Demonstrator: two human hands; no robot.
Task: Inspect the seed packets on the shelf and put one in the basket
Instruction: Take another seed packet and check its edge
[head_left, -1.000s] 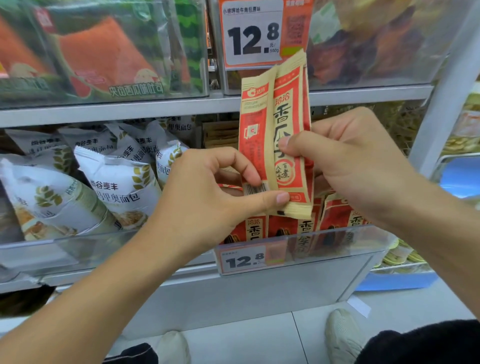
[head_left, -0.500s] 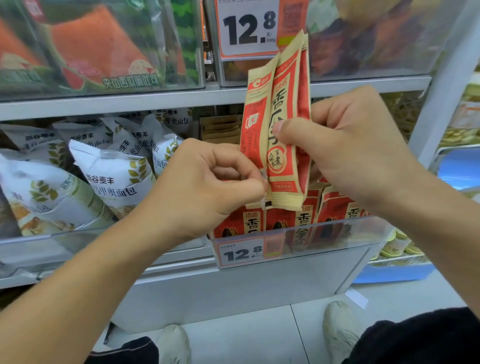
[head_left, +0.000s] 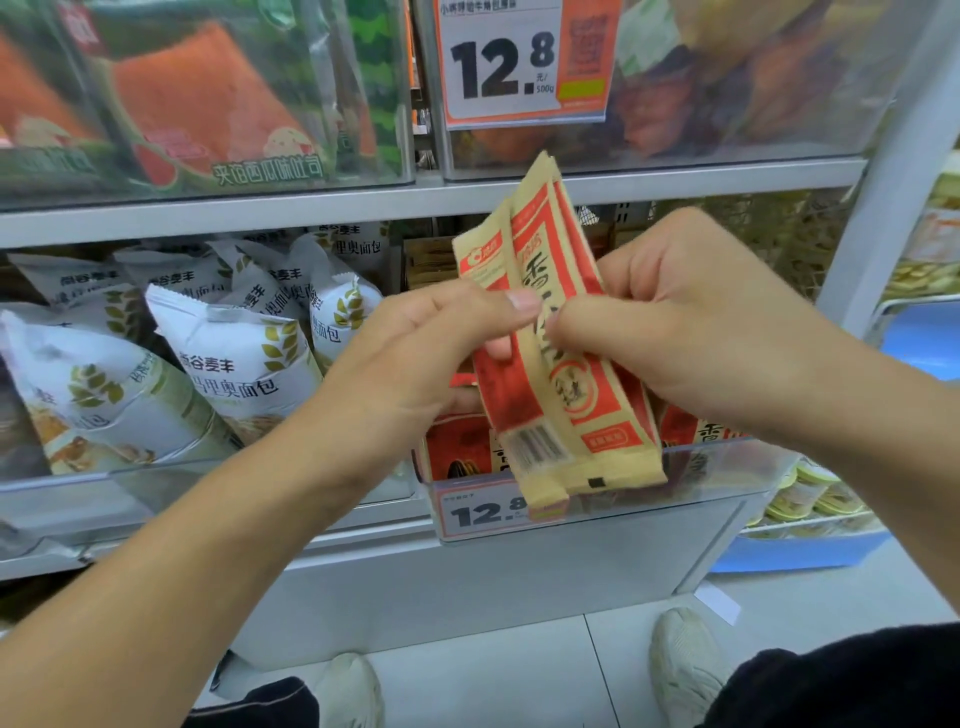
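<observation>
Between both hands' fingers (head_left: 519, 300), seed packets (head_left: 558, 374) pinched

One view only: the head camera, worn on the person's head. It faces forward and down toward a shop shelf (head_left: 363, 200) at close range. Wide-angle distortion bends the shelf edges. Both forearms enter from 7 and 4 o'clock and meet near frame centre, close to the lens. The upper price tag (head_left: 519, 57) sits at 12 o'clock. The floor (head_left: 493, 670) and two shoes (head_left: 685, 665) occupy the 6 o'clock edge, directly beneath the camera. No second view overlaps.
</observation>
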